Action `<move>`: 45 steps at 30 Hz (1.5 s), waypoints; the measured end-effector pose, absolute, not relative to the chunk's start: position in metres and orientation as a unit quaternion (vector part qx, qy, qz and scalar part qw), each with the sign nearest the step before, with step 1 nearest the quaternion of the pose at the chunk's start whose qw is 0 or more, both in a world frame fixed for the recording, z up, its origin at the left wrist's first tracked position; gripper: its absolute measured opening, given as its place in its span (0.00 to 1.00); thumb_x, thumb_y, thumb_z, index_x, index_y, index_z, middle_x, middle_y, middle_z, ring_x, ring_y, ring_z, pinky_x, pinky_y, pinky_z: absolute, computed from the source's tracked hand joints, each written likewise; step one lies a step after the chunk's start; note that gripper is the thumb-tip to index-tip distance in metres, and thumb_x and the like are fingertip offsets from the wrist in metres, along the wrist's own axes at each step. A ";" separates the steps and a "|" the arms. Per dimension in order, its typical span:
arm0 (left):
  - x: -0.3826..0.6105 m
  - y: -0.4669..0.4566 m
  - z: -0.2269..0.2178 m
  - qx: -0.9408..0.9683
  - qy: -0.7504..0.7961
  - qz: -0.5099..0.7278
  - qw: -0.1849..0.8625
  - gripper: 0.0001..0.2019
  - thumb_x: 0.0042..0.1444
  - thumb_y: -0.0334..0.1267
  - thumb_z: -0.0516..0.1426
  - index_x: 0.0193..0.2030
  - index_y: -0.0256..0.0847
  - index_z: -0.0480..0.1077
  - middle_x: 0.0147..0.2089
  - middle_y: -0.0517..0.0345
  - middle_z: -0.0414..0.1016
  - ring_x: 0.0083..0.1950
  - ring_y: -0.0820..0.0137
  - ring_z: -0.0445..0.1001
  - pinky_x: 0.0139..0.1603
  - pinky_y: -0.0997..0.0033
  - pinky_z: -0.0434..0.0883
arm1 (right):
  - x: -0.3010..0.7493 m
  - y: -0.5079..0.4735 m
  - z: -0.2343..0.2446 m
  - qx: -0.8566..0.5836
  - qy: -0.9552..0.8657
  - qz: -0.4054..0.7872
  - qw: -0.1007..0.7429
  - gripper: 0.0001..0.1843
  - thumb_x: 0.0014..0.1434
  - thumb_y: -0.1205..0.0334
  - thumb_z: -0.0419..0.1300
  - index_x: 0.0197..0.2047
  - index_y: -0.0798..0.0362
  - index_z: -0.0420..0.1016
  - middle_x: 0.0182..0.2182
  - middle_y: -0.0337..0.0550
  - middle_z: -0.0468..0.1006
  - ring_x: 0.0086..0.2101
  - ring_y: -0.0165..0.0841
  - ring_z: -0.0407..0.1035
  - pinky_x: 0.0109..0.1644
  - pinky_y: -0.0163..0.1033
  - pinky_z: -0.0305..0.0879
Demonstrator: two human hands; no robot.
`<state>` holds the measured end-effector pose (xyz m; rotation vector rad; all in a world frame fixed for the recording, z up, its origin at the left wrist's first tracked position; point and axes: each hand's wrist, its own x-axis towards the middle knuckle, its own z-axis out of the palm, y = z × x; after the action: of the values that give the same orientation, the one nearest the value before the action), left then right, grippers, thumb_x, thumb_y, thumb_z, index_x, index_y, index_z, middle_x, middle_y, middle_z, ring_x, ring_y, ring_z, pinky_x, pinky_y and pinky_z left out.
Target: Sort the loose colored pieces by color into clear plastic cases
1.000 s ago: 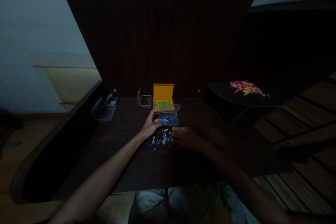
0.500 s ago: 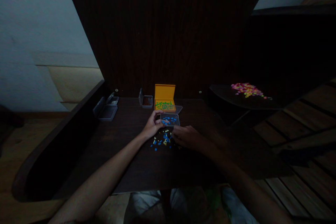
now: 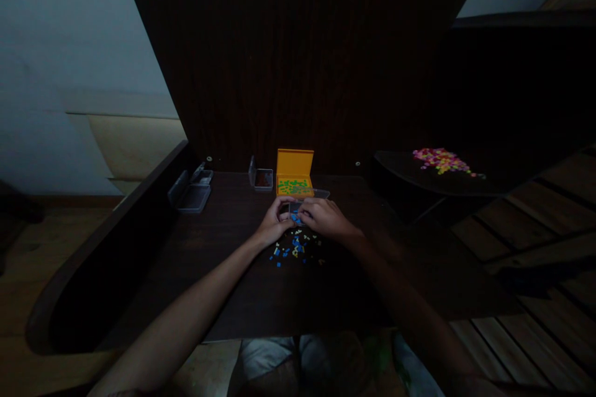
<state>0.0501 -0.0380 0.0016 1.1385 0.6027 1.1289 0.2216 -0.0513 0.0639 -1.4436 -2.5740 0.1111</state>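
My left hand [image 3: 274, 223] grips the left side of a small clear plastic box [image 3: 293, 206], whose lid [image 3: 320, 193] stands open at the back. Blue pieces [image 3: 296, 218] lie inside it. Over the box, my right hand [image 3: 323, 216] has its fingers pinched together and reaching in; whatever is between the fingertips is hidden. In front of both hands, a loose scatter of small blue and pale yellow pieces [image 3: 297, 248] covers the dark tabletop. Just behind the clear box, an open yellow case [image 3: 295, 162] holds green pieces [image 3: 293, 186].
A small clear case [image 3: 264, 180] with dark reddish contents stands left of the yellow case. More open clear boxes [image 3: 193, 198] sit by the raised left edge [image 3: 112, 248]. On a curved shelf [image 3: 405, 167] at right lies a pile of pink and yellow pieces [image 3: 442, 160].
My right hand has moved from the loose pieces up and over the clear box, now covering much of it. My left hand keeps its hold on the box.
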 end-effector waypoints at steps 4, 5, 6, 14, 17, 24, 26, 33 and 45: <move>0.051 -0.039 0.002 0.499 0.266 0.495 0.660 0.26 0.37 0.23 0.64 0.45 0.42 0.66 0.54 0.55 0.69 0.40 0.72 0.76 0.40 0.74 0.73 | 0.216 -0.049 0.061 -0.502 -0.860 0.032 0.083 0.11 0.65 0.62 0.55 0.41 0.53 0.78 0.42 0.47 0.79 0.41 0.36 0.72 0.41 0.36 0.62; 0.051 -0.039 0.002 0.497 0.266 0.495 0.661 0.26 0.36 0.23 0.64 0.45 0.41 0.66 0.54 0.55 0.69 0.40 0.73 0.76 0.39 0.74 0.73 | 0.215 -0.048 0.060 -0.506 -0.858 0.029 0.079 0.11 0.65 0.62 0.54 0.41 0.53 0.78 0.42 0.47 0.79 0.41 0.36 0.72 0.41 0.36 0.62; 0.051 -0.039 0.003 0.497 0.267 0.495 0.661 0.26 0.36 0.23 0.64 0.45 0.41 0.66 0.54 0.56 0.69 0.40 0.73 0.76 0.38 0.75 0.73 | 0.215 -0.048 0.060 -0.511 -0.856 0.028 0.073 0.11 0.65 0.62 0.54 0.41 0.53 0.78 0.43 0.47 0.79 0.41 0.36 0.72 0.41 0.36 0.62; 0.051 -0.039 0.002 0.502 0.266 0.498 0.655 0.26 0.37 0.24 0.65 0.45 0.41 0.67 0.53 0.55 0.70 0.40 0.73 0.76 0.44 0.71 0.74 | 0.210 -0.049 0.063 -0.537 -0.841 0.038 0.046 0.14 0.66 0.61 0.51 0.45 0.53 0.78 0.46 0.48 0.79 0.45 0.37 0.71 0.43 0.36 0.62; 0.051 -0.039 0.002 0.500 0.267 0.498 0.656 0.26 0.37 0.24 0.65 0.45 0.41 0.67 0.53 0.55 0.70 0.41 0.72 0.77 0.44 0.70 0.74 | 0.210 -0.050 0.065 -0.537 -0.840 0.044 0.061 0.13 0.65 0.61 0.52 0.44 0.52 0.78 0.45 0.46 0.79 0.43 0.36 0.71 0.42 0.36 0.61; 0.050 -0.039 0.002 0.506 0.272 0.503 0.646 0.26 0.37 0.23 0.64 0.46 0.41 0.66 0.54 0.55 0.70 0.40 0.72 0.77 0.42 0.73 0.74 | 0.223 -0.065 0.059 -0.499 -0.844 0.050 0.188 0.09 0.62 0.61 0.56 0.36 0.53 0.78 0.30 0.41 0.76 0.30 0.31 0.67 0.36 0.34 0.58; 0.050 -0.039 0.001 0.505 0.276 0.503 0.645 0.26 0.37 0.23 0.64 0.45 0.41 0.66 0.55 0.55 0.69 0.40 0.72 0.77 0.43 0.72 0.74 | 0.228 -0.077 0.054 -0.454 -0.859 0.065 0.227 0.11 0.62 0.61 0.55 0.33 0.54 0.76 0.26 0.40 0.74 0.27 0.29 0.66 0.34 0.33 0.58; 0.050 -0.036 -0.003 0.493 0.274 0.494 0.661 0.26 0.38 0.24 0.64 0.46 0.43 0.64 0.59 0.53 0.66 0.41 0.71 0.79 0.41 0.72 0.75 | 0.240 -0.119 0.044 -0.362 -0.913 0.120 0.146 0.04 0.59 0.64 0.59 0.36 0.53 0.75 0.33 0.41 0.78 0.31 0.30 0.71 0.34 0.33 0.58; 0.050 -0.038 0.000 0.502 0.278 0.500 0.649 0.26 0.39 0.24 0.65 0.47 0.42 0.65 0.57 0.55 0.68 0.41 0.70 0.80 0.42 0.72 0.76 | 0.232 -0.125 0.044 -0.386 -0.914 0.107 0.059 0.09 0.66 0.62 0.55 0.42 0.53 0.75 0.42 0.44 0.79 0.36 0.32 0.72 0.37 0.35 0.59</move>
<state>0.0497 -0.0378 -0.0003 1.1408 0.6322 1.1364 0.2322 -0.1247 0.0441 -1.1700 -2.7701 0.3229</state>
